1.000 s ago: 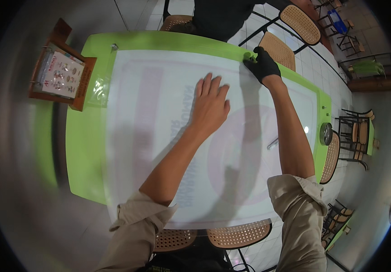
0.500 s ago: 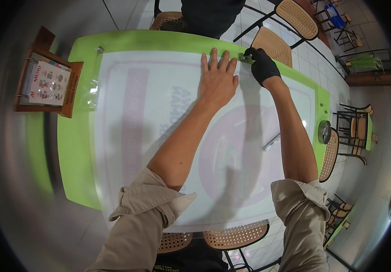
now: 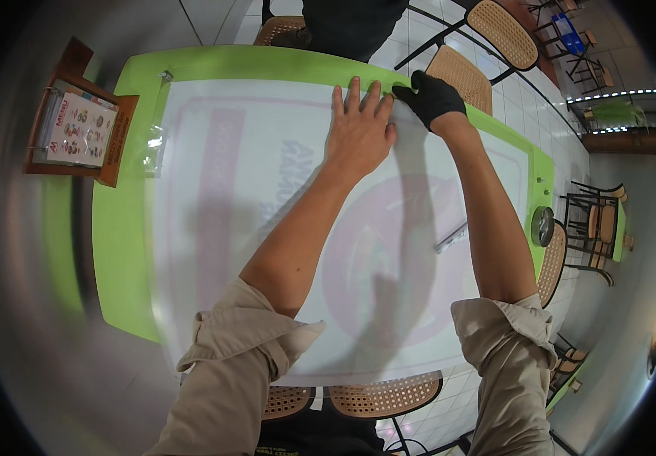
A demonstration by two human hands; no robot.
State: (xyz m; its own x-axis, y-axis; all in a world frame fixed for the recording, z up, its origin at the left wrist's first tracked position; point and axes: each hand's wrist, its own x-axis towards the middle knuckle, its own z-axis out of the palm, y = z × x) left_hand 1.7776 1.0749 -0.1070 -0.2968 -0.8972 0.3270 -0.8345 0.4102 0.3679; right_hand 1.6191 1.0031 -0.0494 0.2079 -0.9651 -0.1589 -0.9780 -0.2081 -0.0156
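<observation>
A large translucent white sheet, with faint pink printing showing, lies over a green table. My left hand rests flat on the sheet near its far edge, fingers apart. My right hand, in a black glove, is curled at that far edge just right of my left fingers; what its fingers hold is hidden. A thin silver strip shows on the sheet left of my right forearm. A round metal object and small metal fittings sit on the right margin. Clear plastic glints at the left margin.
A wooden menu holder stands at the table's far left. A dark-clothed person is beyond the far edge, beside cane chairs. More chairs stand to the right. Perforated seats show below the near edge.
My left hand moved up to the sheet's far edge beside the gloved hand. My right hand shifted slightly left and up in the last half second. The view has shifted a little.
</observation>
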